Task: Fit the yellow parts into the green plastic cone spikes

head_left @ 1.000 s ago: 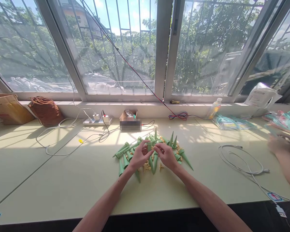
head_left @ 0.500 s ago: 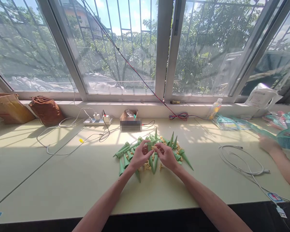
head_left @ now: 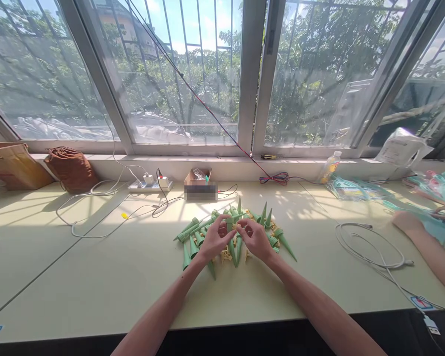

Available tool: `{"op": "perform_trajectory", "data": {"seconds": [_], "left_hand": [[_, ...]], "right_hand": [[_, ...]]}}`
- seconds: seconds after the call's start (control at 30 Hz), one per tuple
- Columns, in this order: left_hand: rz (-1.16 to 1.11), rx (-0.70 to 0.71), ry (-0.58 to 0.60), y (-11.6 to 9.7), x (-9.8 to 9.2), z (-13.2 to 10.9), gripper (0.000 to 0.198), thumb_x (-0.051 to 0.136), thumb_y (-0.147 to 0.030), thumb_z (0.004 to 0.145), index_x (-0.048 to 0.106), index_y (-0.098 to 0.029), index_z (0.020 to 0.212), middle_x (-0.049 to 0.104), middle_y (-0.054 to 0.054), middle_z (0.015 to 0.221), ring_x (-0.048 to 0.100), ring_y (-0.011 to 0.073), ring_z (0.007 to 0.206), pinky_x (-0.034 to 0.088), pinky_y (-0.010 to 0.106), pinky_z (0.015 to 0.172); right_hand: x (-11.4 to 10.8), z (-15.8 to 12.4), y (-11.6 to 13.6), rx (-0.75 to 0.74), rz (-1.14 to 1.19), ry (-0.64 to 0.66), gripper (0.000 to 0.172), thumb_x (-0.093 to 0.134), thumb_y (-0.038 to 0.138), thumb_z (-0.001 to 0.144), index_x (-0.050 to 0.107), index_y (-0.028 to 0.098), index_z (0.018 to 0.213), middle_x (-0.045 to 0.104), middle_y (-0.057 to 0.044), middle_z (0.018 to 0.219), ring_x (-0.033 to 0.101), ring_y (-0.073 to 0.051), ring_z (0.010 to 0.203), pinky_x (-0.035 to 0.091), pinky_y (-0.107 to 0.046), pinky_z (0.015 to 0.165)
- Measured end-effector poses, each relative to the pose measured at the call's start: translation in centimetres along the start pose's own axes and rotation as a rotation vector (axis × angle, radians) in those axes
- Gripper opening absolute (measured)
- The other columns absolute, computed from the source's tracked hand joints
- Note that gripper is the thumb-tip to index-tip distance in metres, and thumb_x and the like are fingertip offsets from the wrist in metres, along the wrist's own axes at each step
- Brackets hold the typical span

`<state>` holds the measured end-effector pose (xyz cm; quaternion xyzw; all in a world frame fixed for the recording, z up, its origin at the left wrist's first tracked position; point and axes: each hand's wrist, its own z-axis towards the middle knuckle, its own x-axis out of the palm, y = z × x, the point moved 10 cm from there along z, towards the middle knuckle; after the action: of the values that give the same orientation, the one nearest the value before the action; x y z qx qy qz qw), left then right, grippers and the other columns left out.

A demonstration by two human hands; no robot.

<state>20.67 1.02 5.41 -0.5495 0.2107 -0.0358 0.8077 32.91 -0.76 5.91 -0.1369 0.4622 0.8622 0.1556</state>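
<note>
My left hand (head_left: 214, 240) is closed around a green cone-shaped plastic spike (head_left: 230, 224), its wide collar end showing between thumb and fingers. From the other side, my right hand (head_left: 256, 242) pinches a small yellow plastic piece (head_left: 236, 227) against that spike; whether the two parts are joined, I cannot tell. Both hands are just above a pile of similar green spikes (head_left: 287, 245) lying in many directions. Small yellow pieces (head_left: 226, 253) are scattered among them, some partly hidden by my fingers.
Behind the pile stands a small cardboard box (head_left: 200, 190), with a power strip (head_left: 150, 185) to its left. A coiled white cable (head_left: 374, 262) lies to the right. Beyond it, another person's hand (head_left: 408, 225) is near teal items. A bottle (head_left: 330, 168) stands by the window.
My hands and the held pieces look almost unmoved. At the right, the other person's hand has shifted slightly left, their other hand has come into view, and the teal item there has moved.
</note>
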Motion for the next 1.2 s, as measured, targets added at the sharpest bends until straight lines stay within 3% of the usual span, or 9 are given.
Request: {"op": "perform_trajectory", "data": {"seconds": [0.17,0.53,0.73,1.0,1.2], "left_hand": [[0.001,0.0,0.016,-0.04,0.1,-0.04,0.042,0.064,-0.043,0.085,0.047,-0.022,0.117,0.049,-0.004,0.069,0.045,0.0103,0.057,0.036,0.021,0.05],[-0.001,0.004,0.029,-0.05,0.25,-0.04,0.042,0.063,-0.042,0.085,0.046,-0.021,0.118,0.039,-0.007,0.065,0.038,0.009,0.055,0.032,0.02,0.05],[-0.004,0.009,0.021,-0.01,0.19,-0.04,0.043,0.064,-0.044,0.084,0.047,-0.022,0.118,0.041,-0.007,0.065,0.041,0.0092,0.054,0.033,0.02,0.049],[0.007,-0.002,0.047,0.08,0.45,-0.15,0.042,0.064,-0.043,0.085,0.047,-0.021,0.118,0.044,-0.006,0.067,0.042,0.0095,0.056,0.035,0.02,0.051],[0.02,-0.006,0.041,-0.05,0.36,-0.09,0.043,0.063,-0.044,0.085,0.047,-0.021,0.118,0.041,-0.006,0.066,0.04,0.0093,0.055,0.032,0.02,0.049]], "right_hand": [[0.08,-0.02,-0.15,-0.003,0.004,0.0,0.022,0.052,0.037,0.094,0.062,0.017,0.099,0.065,-0.006,0.083,0.058,-0.015,0.061,0.046,-0.025,0.053],[0.15,-0.04,0.08,0.013,0.031,0.017,0.025,0.049,0.039,0.096,0.062,0.017,0.096,0.064,-0.004,0.076,0.057,-0.014,0.058,0.046,-0.024,0.054],[-0.03,0.02,0.16,0.002,0.004,-0.004,0.023,0.053,0.037,0.094,0.063,0.017,0.099,0.066,-0.007,0.088,0.058,-0.014,0.06,0.047,-0.025,0.054],[0.3,0.0,-0.41,0.015,0.041,0.01,0.023,0.049,0.037,0.096,0.062,0.017,0.097,0.063,-0.003,0.074,0.057,-0.014,0.057,0.046,-0.024,0.054],[0.32,-0.06,-0.32,0.021,0.037,0.018,0.025,0.047,0.038,0.097,0.062,0.018,0.097,0.064,-0.003,0.075,0.057,-0.015,0.058,0.046,-0.025,0.054]]}}
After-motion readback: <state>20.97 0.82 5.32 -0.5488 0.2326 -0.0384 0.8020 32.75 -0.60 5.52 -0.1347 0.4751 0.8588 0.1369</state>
